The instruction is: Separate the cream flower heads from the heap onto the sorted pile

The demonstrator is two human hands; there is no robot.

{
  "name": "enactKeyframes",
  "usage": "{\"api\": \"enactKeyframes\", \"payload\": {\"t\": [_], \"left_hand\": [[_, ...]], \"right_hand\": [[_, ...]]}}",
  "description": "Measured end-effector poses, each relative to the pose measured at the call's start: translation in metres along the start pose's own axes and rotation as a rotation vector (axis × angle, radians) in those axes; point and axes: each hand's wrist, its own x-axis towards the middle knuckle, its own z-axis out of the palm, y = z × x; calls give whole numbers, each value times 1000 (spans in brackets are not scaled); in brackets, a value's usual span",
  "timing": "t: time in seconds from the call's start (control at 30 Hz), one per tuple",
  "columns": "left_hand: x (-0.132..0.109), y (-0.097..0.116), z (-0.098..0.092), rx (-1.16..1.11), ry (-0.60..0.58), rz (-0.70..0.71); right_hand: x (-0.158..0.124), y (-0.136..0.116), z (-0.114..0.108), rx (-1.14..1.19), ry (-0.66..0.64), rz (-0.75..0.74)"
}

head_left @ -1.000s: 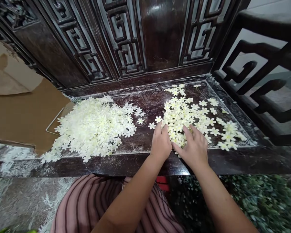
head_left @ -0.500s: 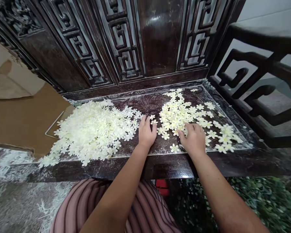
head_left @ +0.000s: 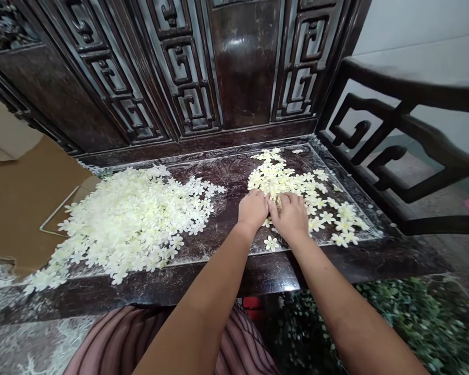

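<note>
**Left hand shifted right to meet the right hand at the flowers**

Half a second earlier the left hand lay apart, in the gap between the two groups; it now rests just beside the right hand. Flowers, right of centre in the frame: a loose, thin spread on the dark bench, with both hands at its near edge. A larger heap occupies the left of the frame. One loose flower lies below the hands, nearer the front edge.

Fingers: bent on both hands and turned down into the flowers. The left fingertips are largely hidden; whether either hand pinches any blossom cannot be told.

Handling (judged): each blossom is probably very light, with thin, flexible petals that crease or tear under pressure. Single blossoms should slide readily on the smooth wood, and are best taken at the yellowish centre; several together suit cupped fingers, loosely drawn inward.

Lettering: no brand, label or writing is legible, nor any on the visible cardboard, left.
</note>
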Motion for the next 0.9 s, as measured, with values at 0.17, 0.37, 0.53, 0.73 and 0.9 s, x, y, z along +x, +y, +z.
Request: {"api": "enactKeyframes", "payload": {"t": [0.17,0.37,0.53,0.73,0.9], "left_hand": [[7,15,1,-170,56,-192],[18,32,15,-459,137,-345],[33,39,27,-641,153,-349],[34,39,33,-938,158,-325],[34,34,37,-977,146,-328]], "right_hand": [[20,-8,4,292,52,229],[38,-6,4,391,116,363],[43,-2,1,500,214,385],[47,-3,-1,424,245,389],[50,-5,-2,386,210,384]]}}
